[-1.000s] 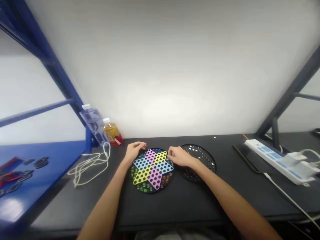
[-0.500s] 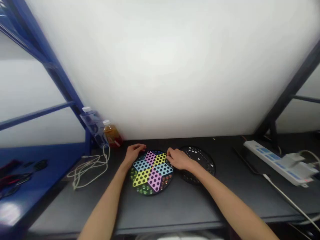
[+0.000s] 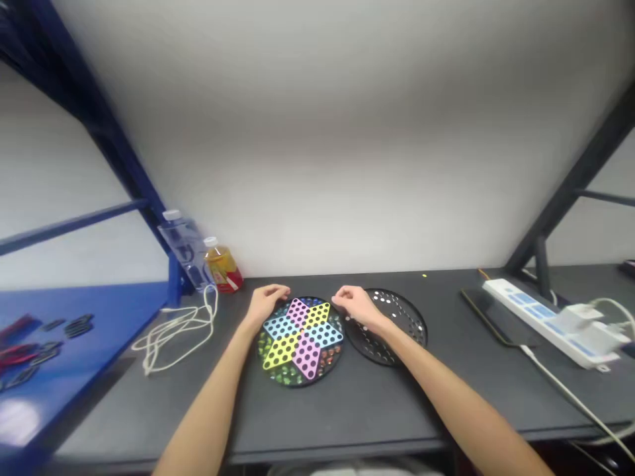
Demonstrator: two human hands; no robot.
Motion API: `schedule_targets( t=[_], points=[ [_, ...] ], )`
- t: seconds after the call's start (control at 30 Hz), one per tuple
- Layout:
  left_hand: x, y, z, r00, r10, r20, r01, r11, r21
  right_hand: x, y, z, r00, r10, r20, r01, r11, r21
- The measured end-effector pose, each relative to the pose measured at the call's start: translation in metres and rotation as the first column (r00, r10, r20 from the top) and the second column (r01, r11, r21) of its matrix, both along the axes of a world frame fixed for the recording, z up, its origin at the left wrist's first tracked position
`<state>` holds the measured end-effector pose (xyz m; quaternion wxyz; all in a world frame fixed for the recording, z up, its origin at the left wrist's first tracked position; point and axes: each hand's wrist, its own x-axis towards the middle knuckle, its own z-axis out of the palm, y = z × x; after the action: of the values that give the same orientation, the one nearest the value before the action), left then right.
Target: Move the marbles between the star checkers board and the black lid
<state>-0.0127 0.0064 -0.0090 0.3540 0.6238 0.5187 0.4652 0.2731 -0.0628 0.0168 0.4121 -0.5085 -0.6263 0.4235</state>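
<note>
A round Chinese checkers board (image 3: 302, 335) lies on the dark table, with a star of pink, yellow and blue points. Glassy marbles (image 3: 286, 377) fill the pockets around the star: green at the lower left, orange-red at the right, blue at the top. At the board's upper left edge rests my left hand (image 3: 265, 302), fingers loosely bent with a gap at the thumb. My right hand (image 3: 356, 304) hovers by the upper right edge with fingertips pinched; whatever lies between them is hidden. Under my right wrist is a round black lid (image 3: 391, 344) with pale dots.
A clear bottle (image 3: 186, 248) and an amber drink bottle (image 3: 223, 264) stand at the back left, near a coiled white cable (image 3: 173, 330). To the right lie a dark phone (image 3: 501, 317) on a cord and a white power strip (image 3: 540, 320). A blue surface (image 3: 99, 344) adjoins on the left.
My right hand has shifted slightly up and right, off the tip of the yellow point. My left hand has barely moved. The wall looks dimmer.
</note>
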Motion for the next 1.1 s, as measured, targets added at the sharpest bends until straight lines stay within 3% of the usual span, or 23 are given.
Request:
schedule_targets(
  t=[0.07,0.13,0.2,0.27,0.37,0.43,0.53,0.63,0.7,0.77,0.83,0.9,1.0,1.1],
  points=[
    [0.000,0.000,0.000,1.000,0.006,0.001,-0.006,1.000,0.005,0.001,-0.005,0.001,0.949,-0.015,0.315,-0.045,0.982,0.182],
    [0.000,0.000,0.000,1.000,0.001,-0.003,-0.001,1.000,0.007,0.003,-0.009,0.003,0.849,0.015,0.528,-0.166,0.957,0.240],
    [-0.001,0.000,0.000,1.000,-0.006,-0.006,0.006,1.000,0.013,0.005,-0.010,0.004,0.783,0.087,0.616,-0.270,0.939,0.211],
    [-0.001,-0.001,0.001,1.000,-0.016,-0.018,0.016,1.000,0.014,0.006,-0.009,0.004,0.776,0.140,0.615,-0.316,0.930,0.186],
    [-0.001,-0.001,0.001,0.999,-0.014,-0.031,0.015,1.000,0.009,0.006,-0.003,0.001,0.896,0.124,0.426,-0.219,0.959,0.181],
    [-0.001,0.000,0.001,0.999,-0.015,-0.035,0.015,1.000,0.006,0.005,0.001,-0.001,0.988,0.104,0.115,-0.112,0.992,0.058],
    [-0.001,0.000,0.000,0.999,-0.022,-0.033,0.023,1.000,0.003,0.004,0.006,-0.003,0.955,0.077,-0.287,-0.131,0.975,-0.177],
    [-0.001,0.000,0.000,0.999,-0.018,-0.031,0.018,1.000,0.003,0.003,0.008,-0.004,0.920,0.044,-0.389,-0.141,0.964,-0.226],
    [-0.001,0.000,0.001,0.999,-0.024,-0.031,0.024,1.000,0.005,0.003,0.006,-0.005,0.958,0.020,-0.287,-0.069,0.984,-0.162],
    [-0.001,0.000,0.001,0.999,-0.032,-0.035,0.032,0.999,0.004,0.001,0.002,-0.005,0.999,0.032,0.003,-0.032,0.999,0.008],
    [-0.001,0.001,0.001,0.999,-0.031,-0.040,0.031,1.000,0.002,-0.001,-0.004,-0.004,0.945,0.054,0.321,-0.111,0.981,0.161],
    [-0.002,0.001,0.001,0.998,-0.032,-0.049,0.032,0.999,0.000,-0.003,-0.010,-0.002,0.844,0.063,0.532,-0.202,0.957,0.207],
    [-0.002,0.002,0.000,0.998,-0.031,-0.057,0.031,1.000,0.002,-0.007,-0.017,0.001,0.755,0.058,0.654,-0.233,0.955,0.184],
    [-0.002,0.001,0.001,0.998,-0.029,-0.057,0.029,1.000,0.010,-0.009,-0.016,0.002,0.787,0.050,0.615,-0.196,0.965,0.173]
  ],
)
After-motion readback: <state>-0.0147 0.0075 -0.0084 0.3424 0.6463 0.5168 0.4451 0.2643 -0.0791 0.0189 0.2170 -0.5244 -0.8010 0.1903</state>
